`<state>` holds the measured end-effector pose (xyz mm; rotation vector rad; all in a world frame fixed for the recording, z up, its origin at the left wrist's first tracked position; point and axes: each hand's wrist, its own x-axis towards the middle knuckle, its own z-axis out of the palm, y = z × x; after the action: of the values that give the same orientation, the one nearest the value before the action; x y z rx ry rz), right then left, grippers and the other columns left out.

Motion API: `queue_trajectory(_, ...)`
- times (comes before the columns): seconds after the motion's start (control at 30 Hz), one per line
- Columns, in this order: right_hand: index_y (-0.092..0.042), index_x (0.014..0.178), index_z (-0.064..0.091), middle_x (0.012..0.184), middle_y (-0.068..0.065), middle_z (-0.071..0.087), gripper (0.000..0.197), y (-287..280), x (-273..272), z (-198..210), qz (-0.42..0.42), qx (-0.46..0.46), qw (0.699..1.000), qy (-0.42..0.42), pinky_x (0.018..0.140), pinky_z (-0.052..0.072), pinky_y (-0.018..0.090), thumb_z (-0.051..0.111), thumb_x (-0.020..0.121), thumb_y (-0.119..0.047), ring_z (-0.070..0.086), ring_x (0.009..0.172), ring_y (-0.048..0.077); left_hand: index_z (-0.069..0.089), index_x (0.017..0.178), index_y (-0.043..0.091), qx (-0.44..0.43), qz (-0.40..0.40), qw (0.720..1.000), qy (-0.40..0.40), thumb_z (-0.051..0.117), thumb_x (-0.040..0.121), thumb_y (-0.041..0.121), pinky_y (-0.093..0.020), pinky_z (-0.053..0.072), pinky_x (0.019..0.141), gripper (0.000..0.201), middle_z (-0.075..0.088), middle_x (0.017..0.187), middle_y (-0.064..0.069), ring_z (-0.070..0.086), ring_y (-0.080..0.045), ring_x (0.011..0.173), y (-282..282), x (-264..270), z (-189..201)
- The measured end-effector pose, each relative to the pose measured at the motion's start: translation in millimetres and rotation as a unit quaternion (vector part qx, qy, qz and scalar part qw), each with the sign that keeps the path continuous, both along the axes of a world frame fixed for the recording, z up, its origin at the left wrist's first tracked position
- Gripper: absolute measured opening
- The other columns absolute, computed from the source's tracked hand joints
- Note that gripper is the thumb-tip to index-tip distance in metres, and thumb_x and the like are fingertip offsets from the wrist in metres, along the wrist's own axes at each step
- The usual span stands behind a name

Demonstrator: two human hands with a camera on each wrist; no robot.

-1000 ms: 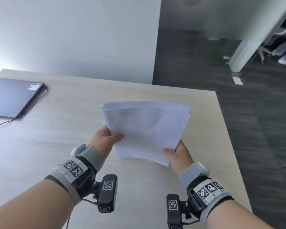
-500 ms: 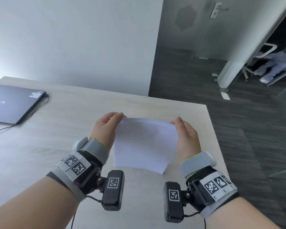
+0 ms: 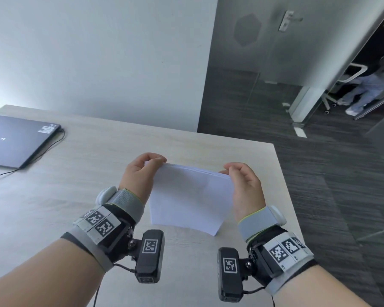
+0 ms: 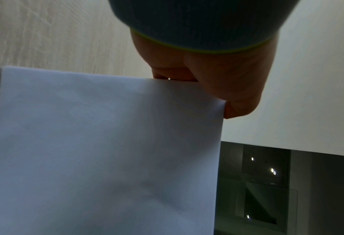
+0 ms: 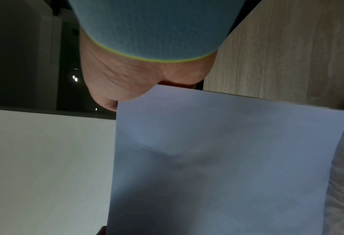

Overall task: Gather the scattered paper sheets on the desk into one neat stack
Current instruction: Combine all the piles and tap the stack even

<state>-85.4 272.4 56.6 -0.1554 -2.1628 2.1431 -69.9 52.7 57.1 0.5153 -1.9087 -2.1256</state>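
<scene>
A stack of white paper sheets stands upright on its lower edge above the light wooden desk. My left hand grips the stack's upper left corner with curled fingers. My right hand grips the upper right corner the same way. In the left wrist view the paper stack fills the lower left, with my left hand curled at its top corner. The right wrist view has the stack at lower right under my right hand. No loose sheets lie on the visible desk.
A closed dark laptop with a cable lies at the desk's far left. The desk's right edge drops to dark carpet. A glass door and a seated person are at the far right.
Both hands slid from the stack's lower sides up to its top corners, and the sheets tilted from slanted to upright. The edges now line up more evenly.
</scene>
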Motion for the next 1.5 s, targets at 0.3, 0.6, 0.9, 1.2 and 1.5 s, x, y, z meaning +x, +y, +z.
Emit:
queue_trajectory(0.3,-0.030,0.105,0.066,0.100,-0.007,0.076,0.040,23,4,-34,0.118,0.071,0.990,-0.024,0.076,0.056,0.024,0.077,0.072,-0.049,0.071,0.091,0.009,0.067,0.112,0.030,-0.095,-0.121,0.987,-0.047,0.087,0.058,0.033,-0.038,0.060,0.085,0.057,0.079,0.103,0.004,0.075,-0.016,0.097,-19,12,-37)
queue_trajectory(0.6,-0.027,0.094,0.068,0.094,-0.010,0.074,0.019,32,9,-82,0.132,0.213,0.959,-0.132,0.077,0.050,0.026,0.056,0.095,-0.013,0.068,0.092,0.012,0.067,0.089,0.039,-0.207,-0.115,0.960,-0.151,0.062,0.099,0.016,-0.027,0.047,0.073,0.026,0.073,0.092,0.017,0.067,-0.017,0.088,-16,24,-85)
queue_trajectory(0.9,-0.023,0.087,0.060,0.080,-0.002,0.067,0.015,30,8,-86,0.149,0.225,0.947,-0.174,0.060,0.045,0.027,0.055,0.089,-0.010,0.060,0.067,0.022,0.069,0.104,0.030,-0.185,-0.147,0.950,-0.206,0.073,0.071,0.021,-0.041,0.056,0.089,0.035,0.078,0.097,0.008,0.072,-0.020,0.099,-17,23,-96)
queue_trajectory(1.2,-0.031,0.109,0.057,0.099,-0.013,0.069,0.017,19,1,-93,0.120,0.227,0.952,-0.167,0.078,0.049,0.028,0.049,0.098,-0.020,0.065,0.088,0.010,0.067,0.107,0.031,-0.167,-0.125,0.959,-0.193,0.054,0.104,0.017,-0.025,0.054,0.075,0.019,0.074,0.098,0.007,0.068,-0.014,0.089,-9,6,-104)
queue_trajectory(1.5,-0.018,0.107,0.064,0.097,0.008,0.073,0.022,22,-11,-161,0.174,0.236,0.891,-0.346,0.081,0.059,0.044,0.057,0.086,-0.021,0.070,0.090,0.033,0.064,0.119,0.018,-0.212,-0.216,0.874,-0.380,0.060,0.095,0.025,-0.043,0.058,0.094,0.025,0.075,0.104,-0.005,0.073,-0.027,0.094,-18,-5,-152)
